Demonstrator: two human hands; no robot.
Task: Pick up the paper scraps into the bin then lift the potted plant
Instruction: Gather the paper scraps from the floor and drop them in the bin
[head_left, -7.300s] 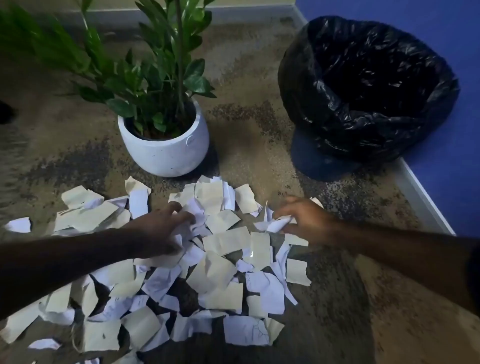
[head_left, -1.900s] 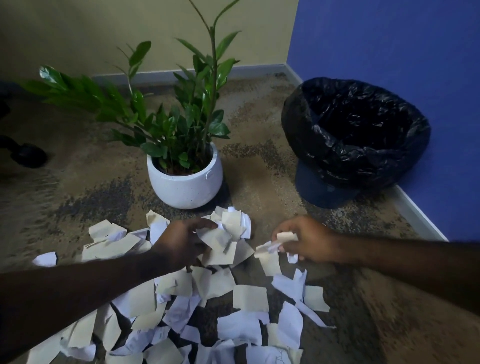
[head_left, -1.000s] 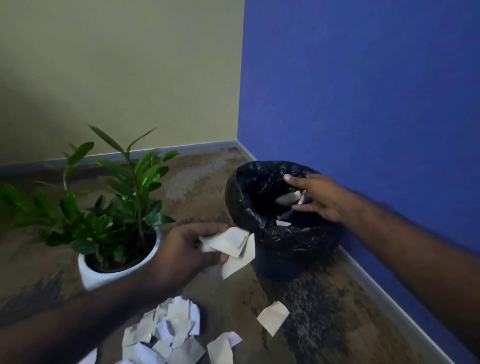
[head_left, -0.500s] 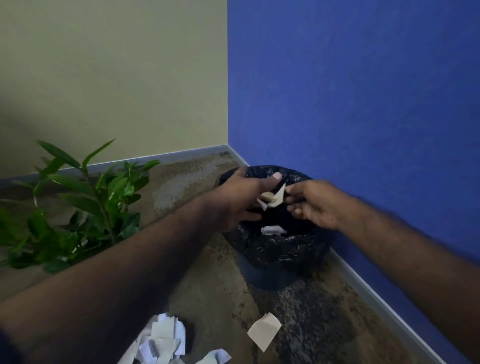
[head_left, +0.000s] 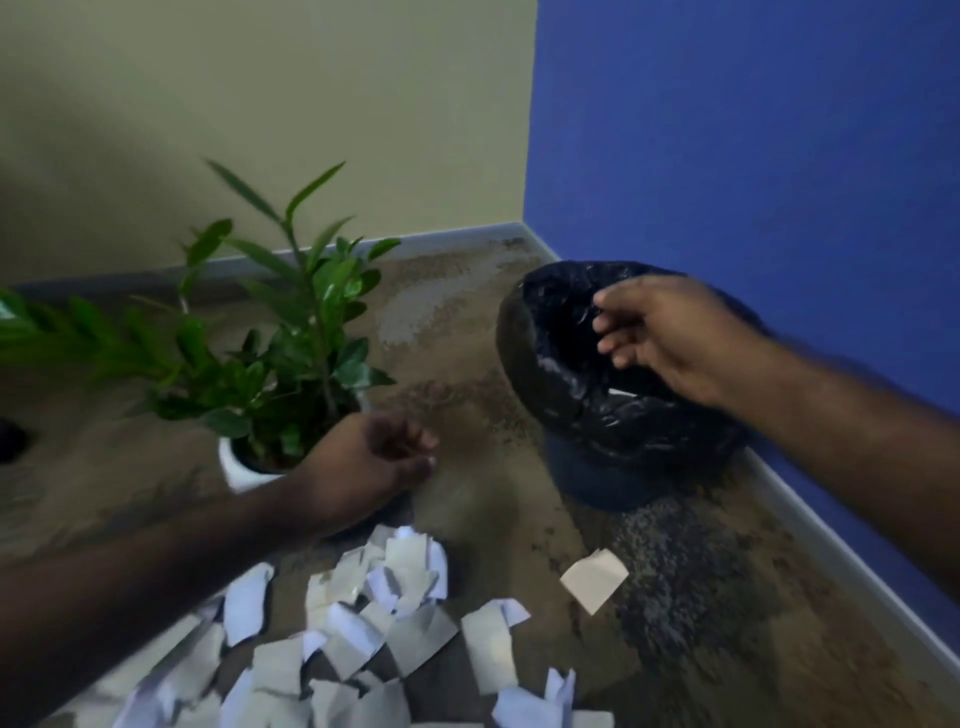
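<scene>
A bin lined with a black bag (head_left: 566, 374) stands in the corner by the blue wall. My right hand (head_left: 660, 338) hovers over its opening, fingers loosely apart, holding nothing. My left hand (head_left: 374, 462) is low in front of the white pot (head_left: 231, 467) of the green plant (head_left: 291, 343), fingers curled, with no paper visible in it. A heap of white and beige paper scraps (head_left: 363, 634) lies on the carpet below my left forearm. One beige scrap (head_left: 594, 579) lies apart, near the bin's base.
The beige wall and the blue wall meet in a corner behind the bin, with a grey baseboard (head_left: 831, 545) along the floor. A dark object (head_left: 10, 439) sits at the far left edge on the carpet.
Both hands were together over the bin with scraps half a second ago. Now the scraps are gone from them and my left hand has dropped back down toward the pile beside the pot.
</scene>
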